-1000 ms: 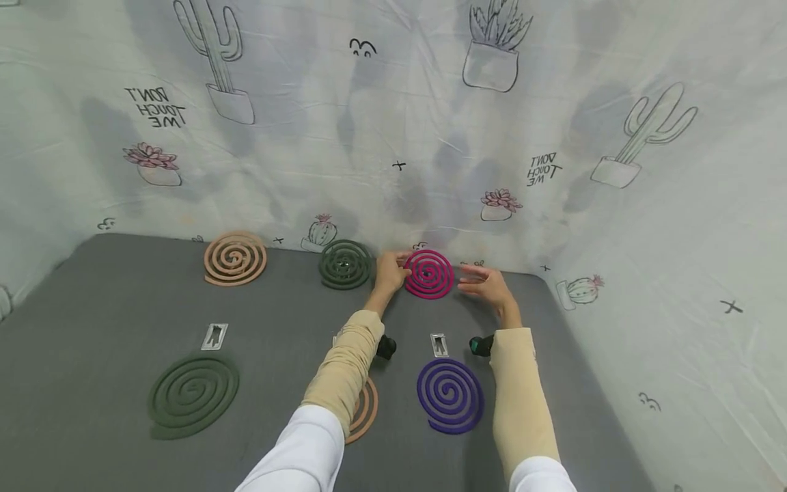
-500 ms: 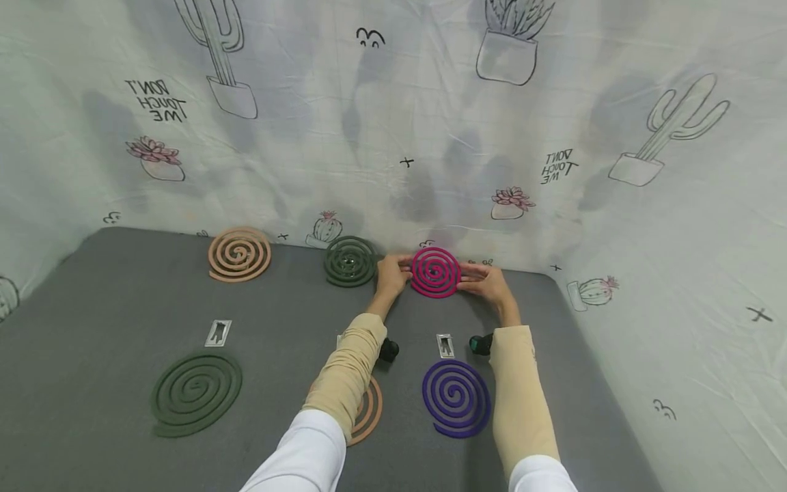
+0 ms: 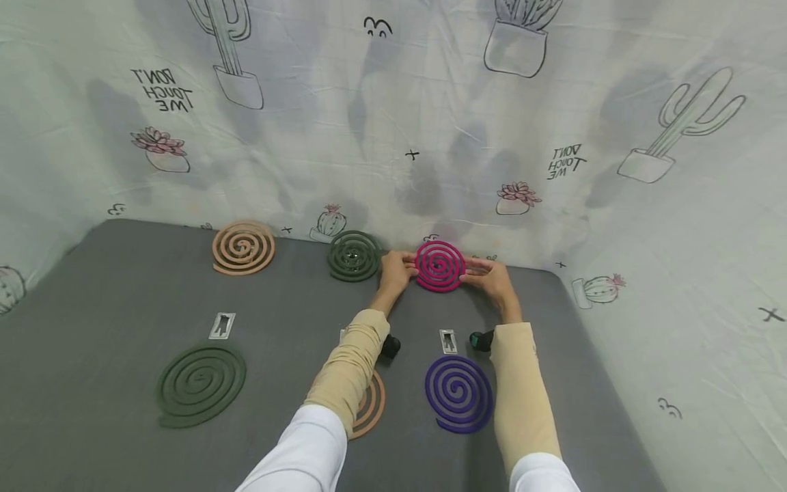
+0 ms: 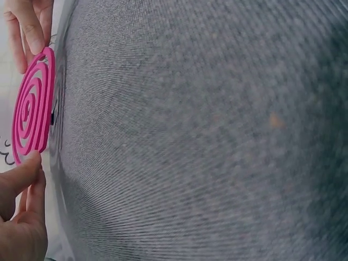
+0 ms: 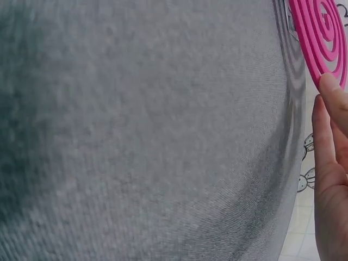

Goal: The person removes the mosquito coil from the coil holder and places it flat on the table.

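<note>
Your left hand [image 3: 396, 272] and right hand [image 3: 494, 281] pinch opposite edges of the pink coil [image 3: 438, 266], held just above the grey table [image 3: 289, 314] near the printed cloth [image 3: 307, 137]. Keep both grips light and level; uneven pressure could flex or snap the thin spiral.

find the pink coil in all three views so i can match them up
Head: pink coil just right of centre.
Left wrist: pink coil near the left edge, slightly above mid-height.
Right wrist: pink coil in the top right corner, partly cut off.
Shared landmark: the right hand, at the coil's edge in every view.
</note>
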Motion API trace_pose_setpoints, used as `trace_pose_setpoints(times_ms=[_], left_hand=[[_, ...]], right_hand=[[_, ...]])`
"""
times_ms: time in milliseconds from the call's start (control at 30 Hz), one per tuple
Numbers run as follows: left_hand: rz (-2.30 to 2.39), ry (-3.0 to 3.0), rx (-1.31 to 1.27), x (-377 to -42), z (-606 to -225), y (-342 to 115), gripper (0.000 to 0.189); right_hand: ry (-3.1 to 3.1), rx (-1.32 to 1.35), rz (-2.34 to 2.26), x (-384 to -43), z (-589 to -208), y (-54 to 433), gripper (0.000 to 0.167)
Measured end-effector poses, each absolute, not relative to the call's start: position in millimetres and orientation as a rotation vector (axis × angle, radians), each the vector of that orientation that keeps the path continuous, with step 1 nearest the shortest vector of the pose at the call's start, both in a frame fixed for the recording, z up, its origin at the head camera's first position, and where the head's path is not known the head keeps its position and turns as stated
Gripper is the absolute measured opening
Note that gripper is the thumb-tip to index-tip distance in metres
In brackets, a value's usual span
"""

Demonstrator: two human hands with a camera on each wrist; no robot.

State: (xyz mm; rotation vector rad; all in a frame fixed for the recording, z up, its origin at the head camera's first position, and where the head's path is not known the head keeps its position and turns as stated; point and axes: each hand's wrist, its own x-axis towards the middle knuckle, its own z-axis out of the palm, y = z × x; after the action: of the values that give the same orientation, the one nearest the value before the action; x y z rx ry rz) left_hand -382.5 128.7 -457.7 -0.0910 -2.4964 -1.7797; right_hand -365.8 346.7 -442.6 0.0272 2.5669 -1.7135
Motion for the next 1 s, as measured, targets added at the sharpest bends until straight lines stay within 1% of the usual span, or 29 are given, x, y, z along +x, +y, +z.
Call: trace_pose_setpoints(times_ms=[167, 400, 467, 600, 633, 700, 833, 900, 1000], left_hand=[[-1.768, -2.495, -0.102, -382.0, -456.0, 126.6, 0.036], [-1.78, -2.489, -0.125, -383.3, -454.9, 124.9, 0.036], [-1.776, -2.451, -0.152, -404.7, -481.3, 130.3, 0.037], [-1.751, -2.386, -0.193, -460.5, -546.1, 147.1, 0.038], [-1.735, -2.398, -0.181, -468.5, -553.9, 151.7, 0.039], [-1.722, -2.382, -0.201, -474.6, -561.3, 154.1, 0.038], [-1.727, -2.355, -0.26, -469.2, -557.4, 153.9, 0.038], [-1.749, -2.337, -0.305, -474.1, -563.0, 153.9, 0.039], [-1.724, -2.35, -0.303, -481.9, -565.2, 156.6, 0.04]], right_hand=[[2.589, 0.005, -1.709, -362.9, -441.0, 345.9, 0.051], [2.605, 0.058, -1.621, -359.0, -433.2, 348.8, 0.054], [2.601, 0.059, -1.606, -358.3, -430.9, 348.9, 0.055], [2.599, 0.039, -1.591, -356.5, -425.6, 349.0, 0.055], [2.603, 0.038, -1.586, -356.0, -424.6, 349.2, 0.055], [2.606, 0.035, -1.581, -354.5, -423.3, 349.6, 0.055], [2.606, 0.042, -1.581, -350.2, -420.7, 350.2, 0.054], [2.601, 0.046, -1.588, -348.2, -418.8, 350.1, 0.055], [2.574, 0.047, -1.633, -346.9, -415.6, 348.8, 0.056]])
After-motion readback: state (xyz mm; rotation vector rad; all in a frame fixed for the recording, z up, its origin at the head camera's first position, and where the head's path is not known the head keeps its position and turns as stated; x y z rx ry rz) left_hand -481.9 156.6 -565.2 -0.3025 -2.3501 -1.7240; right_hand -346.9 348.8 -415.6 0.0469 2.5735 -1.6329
